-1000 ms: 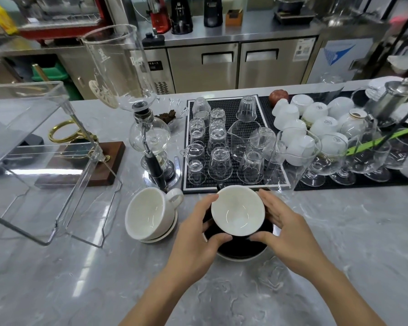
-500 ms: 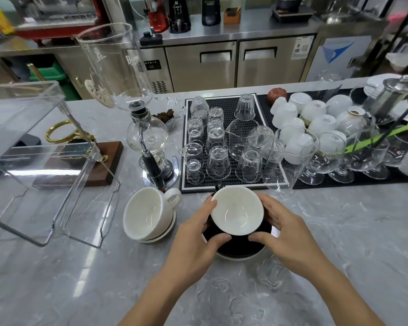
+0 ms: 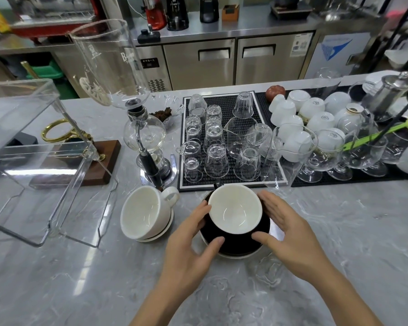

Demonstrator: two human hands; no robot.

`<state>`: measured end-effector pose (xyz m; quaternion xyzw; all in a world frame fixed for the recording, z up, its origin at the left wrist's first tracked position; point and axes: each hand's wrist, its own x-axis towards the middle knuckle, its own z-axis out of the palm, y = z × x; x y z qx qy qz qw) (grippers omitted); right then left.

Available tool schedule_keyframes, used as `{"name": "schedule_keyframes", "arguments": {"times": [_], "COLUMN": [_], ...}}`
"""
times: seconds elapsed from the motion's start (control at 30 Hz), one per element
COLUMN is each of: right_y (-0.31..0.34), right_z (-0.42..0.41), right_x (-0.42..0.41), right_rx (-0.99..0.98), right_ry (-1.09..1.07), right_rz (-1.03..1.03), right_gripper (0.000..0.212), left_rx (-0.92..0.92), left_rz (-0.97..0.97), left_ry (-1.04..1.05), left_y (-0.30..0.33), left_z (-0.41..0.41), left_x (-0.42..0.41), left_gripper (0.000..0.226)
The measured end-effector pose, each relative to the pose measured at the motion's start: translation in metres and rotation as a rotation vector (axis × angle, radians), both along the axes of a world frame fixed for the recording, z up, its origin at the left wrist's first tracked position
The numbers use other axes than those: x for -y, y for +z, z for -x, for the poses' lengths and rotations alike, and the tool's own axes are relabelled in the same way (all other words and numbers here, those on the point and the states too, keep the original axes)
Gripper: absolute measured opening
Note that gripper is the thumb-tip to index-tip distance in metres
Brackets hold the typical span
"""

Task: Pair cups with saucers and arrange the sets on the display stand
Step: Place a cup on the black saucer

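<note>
Cup [image 3: 235, 211], black outside and glossy white inside, is cradled between the left hand [image 3: 189, 241] and right hand [image 3: 290, 234] over a black saucer [image 3: 236, 245] on a grey marbled counter [image 3: 339, 231]. Left of the grip a white cup [image 3: 144, 211] is seated on its saucer; beyond it, upturned glasses [image 3: 216, 161] are ranked on a ribbed black mat [image 3: 224, 107].
</note>
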<state>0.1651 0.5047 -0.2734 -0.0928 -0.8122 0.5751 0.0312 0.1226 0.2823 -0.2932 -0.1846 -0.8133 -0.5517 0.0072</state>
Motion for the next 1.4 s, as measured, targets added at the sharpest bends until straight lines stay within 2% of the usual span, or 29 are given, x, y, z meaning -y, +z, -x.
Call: {"name": "schedule_keyframes", "arguments": {"times": [0.2, 0.3, 0.4, 0.47, 0.57, 0.7, 0.83, 1.13, 1.4], "right_y": [-0.008, -0.013, -0.014, -0.014, -0.015, -0.016, -0.014, -0.008, -0.012], "right_z": [-0.01, -0.01, -0.004, 0.0, 0.005, 0.008, 0.01, 0.015, 0.019], "right_x": [-0.007, -0.006, -0.004, -0.001, 0.002, 0.003, 0.004, 0.002, 0.001], "right_rx": [-0.066, -0.035, -0.004, 0.027, 0.064, 0.1, 0.141, 0.178, 0.172], "right_ry": [-0.173, -0.247, -0.32, -0.335, -0.34, -0.343, -0.346, -0.335, -0.356], "right_rz": [-0.061, -0.083, -0.073, -0.067, -0.057, -0.104, -0.102, -0.045, 0.076], "right_gripper": [0.05, 0.037, 0.024, 0.02, 0.03, 0.034, 0.034, 0.029, 0.032], "left_rx": [-0.082, 0.017, 0.136, 0.192, 0.24, 0.288, 0.313, 0.384, 0.396], "left_rz": [-0.022, -0.039, -0.061, -0.082, -0.069, 0.023, 0.119, 0.118, 0.117], "left_ry": [0.255, 0.315, 0.354, 0.36, 0.375, 0.374, 0.346, 0.327, 0.347], "left_y": [-0.007, -0.005, -0.003, -0.003, -0.004, -0.01, -0.008, -0.006, -0.003], "left_z": [-0.022, -0.021, -0.019, -0.018, -0.015, -0.009, -0.003, 0.005, 0.004], "left_x": [0.002, -0.001, -0.005, -0.008, -0.011, -0.01, -0.011, -0.011, -0.014], "left_gripper": [0.031, 0.024, 0.005, 0.013, 0.03, 0.048, 0.054, 0.065, 0.063]}}
